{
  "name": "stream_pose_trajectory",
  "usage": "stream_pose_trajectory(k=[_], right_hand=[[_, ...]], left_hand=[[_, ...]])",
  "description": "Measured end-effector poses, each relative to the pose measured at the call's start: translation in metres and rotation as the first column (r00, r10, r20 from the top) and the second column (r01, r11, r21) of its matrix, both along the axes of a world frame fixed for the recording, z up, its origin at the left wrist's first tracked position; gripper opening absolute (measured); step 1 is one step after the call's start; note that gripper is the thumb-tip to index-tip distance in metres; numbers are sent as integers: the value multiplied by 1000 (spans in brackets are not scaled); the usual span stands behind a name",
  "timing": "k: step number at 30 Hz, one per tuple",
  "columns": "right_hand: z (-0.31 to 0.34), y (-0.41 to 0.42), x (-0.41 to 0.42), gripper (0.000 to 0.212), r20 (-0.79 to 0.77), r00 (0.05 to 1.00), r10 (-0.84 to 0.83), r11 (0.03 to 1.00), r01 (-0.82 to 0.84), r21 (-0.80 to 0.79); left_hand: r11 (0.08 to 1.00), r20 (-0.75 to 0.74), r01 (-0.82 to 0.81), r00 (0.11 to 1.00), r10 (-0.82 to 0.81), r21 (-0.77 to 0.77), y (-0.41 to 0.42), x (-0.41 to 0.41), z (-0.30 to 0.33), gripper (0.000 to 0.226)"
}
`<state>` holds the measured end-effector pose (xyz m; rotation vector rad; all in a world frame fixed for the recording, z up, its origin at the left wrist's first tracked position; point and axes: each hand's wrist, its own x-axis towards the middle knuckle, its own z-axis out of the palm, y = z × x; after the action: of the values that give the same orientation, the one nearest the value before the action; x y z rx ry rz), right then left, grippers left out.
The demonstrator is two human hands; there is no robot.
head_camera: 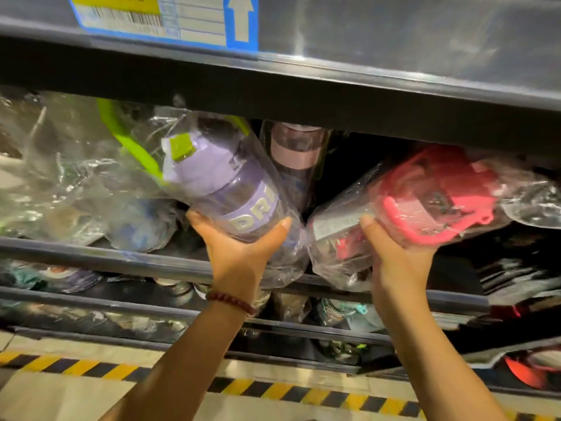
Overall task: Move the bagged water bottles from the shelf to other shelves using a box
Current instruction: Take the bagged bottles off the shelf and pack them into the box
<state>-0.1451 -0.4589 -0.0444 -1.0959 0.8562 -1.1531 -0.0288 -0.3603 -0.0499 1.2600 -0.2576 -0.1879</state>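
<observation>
Head view: at the shelf edge, the purple bagged bottle is cupped underneath by the left hand, the red one by the right hand. Both seem light and rigid, but the loose film looks slippery; the bodies should be clasped.

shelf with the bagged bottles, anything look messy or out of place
Somewhat. The bagged bottles lie jumbled and tilted rather than upright: the purple bottle in the left hand leans left, the red bottle in the right hand leans right. No visible damage or spills.
</observation>
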Motion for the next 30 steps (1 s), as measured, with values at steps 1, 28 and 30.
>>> stream_pose_trajectory(k=[1,28,30], right_hand=[[-1,1,5,101,-40,999,-7,1000,6,-23],[-22,24,54,77,-277,952,129,926,-215,-309],[-23,25,57,67,-291,946,145,920,-238,-313]], left_hand=[[1000,37,1,999,-1,9,-1,2,-2,110],[909,351,126,894,-277,398,37,70,-20,98],[889,334,147,890,-310,434,39,79,-21,85]])
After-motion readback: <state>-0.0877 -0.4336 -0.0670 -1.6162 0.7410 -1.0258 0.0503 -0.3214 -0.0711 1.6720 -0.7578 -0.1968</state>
